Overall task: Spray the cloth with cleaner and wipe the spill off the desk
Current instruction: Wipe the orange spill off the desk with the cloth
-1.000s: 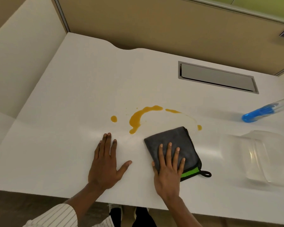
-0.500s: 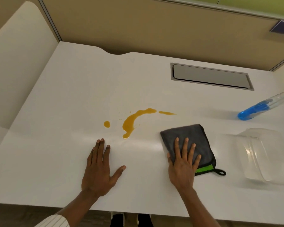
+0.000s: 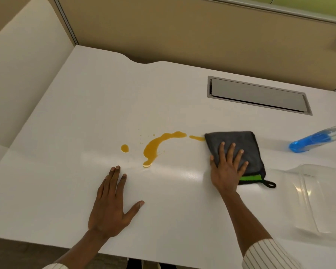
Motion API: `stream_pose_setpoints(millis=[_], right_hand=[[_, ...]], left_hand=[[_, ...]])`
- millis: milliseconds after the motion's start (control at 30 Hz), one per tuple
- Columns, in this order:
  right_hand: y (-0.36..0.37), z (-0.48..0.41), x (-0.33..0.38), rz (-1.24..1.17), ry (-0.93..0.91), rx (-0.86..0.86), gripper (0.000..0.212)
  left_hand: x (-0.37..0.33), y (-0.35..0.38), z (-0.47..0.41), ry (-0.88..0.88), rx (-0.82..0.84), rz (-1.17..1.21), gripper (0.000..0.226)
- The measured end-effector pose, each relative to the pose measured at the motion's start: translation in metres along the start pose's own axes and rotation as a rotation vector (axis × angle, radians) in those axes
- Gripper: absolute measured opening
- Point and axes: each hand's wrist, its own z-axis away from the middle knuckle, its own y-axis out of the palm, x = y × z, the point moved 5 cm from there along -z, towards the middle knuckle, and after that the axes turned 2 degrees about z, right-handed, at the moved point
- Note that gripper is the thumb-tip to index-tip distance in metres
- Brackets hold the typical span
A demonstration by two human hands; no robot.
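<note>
Desk (image 3: pixel 85 191) mostly bare; right hand (image 3: pixel 226 172) flat on cloth (image 3: pixel 246 148), corner seemingly touching spill (image 3: pixel 155 147); left hand (image 3: pixel 110 208) splayed.

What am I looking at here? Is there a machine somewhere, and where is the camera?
No machine is in view: these are a person's two bare hands, filmed by a wide-angle camera worn on the person's head, looking forward and down. That is why the arms come in from the bottom edge.

The surface is a white desk with an orange spill on it. The right hand presses flat on a folded grey cloth, whose left edge touches the right end of the spill. Nothing is truly gripped; the fingers lie spread on top. The left hand rests flat on the desk, just in front of the spill.

To the right lie a blue spray bottle on its side and a clear plastic container. Farther back is a grey hatch set into the desk.
</note>
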Motion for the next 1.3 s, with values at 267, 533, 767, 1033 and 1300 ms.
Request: stream_pose_setpoints(millis=[267,533,767,1033,1300], right_hand=[[0.014,0.06,0.002,0.052,-0.371,0.023,0.067],[-0.004,-0.009,-0.008,-0.009,-0.189,0.034,0.064],[0.007,-0.03,0.056,0.075,-0.423,0.099,0.065],[0.011,0.074,-0.021,0.113,-0.586,0.073,0.067],[-0.005,-0.014,-0.002,0.068,-0.306,0.078,0.065]], left_hand=[[-0.002,-0.003,-0.001,-0.01,-0.011,0.009,0.104],[-0.004,-0.006,0.0,-0.042,0.021,0.006,0.102],[-0.008,-0.012,0.0,-0.047,0.01,0.013,0.101],[-0.006,-0.01,0.0,-0.05,-0.006,0.02,0.102],[-0.005,-0.011,0.0,-0.055,-0.012,0.023,0.102]])
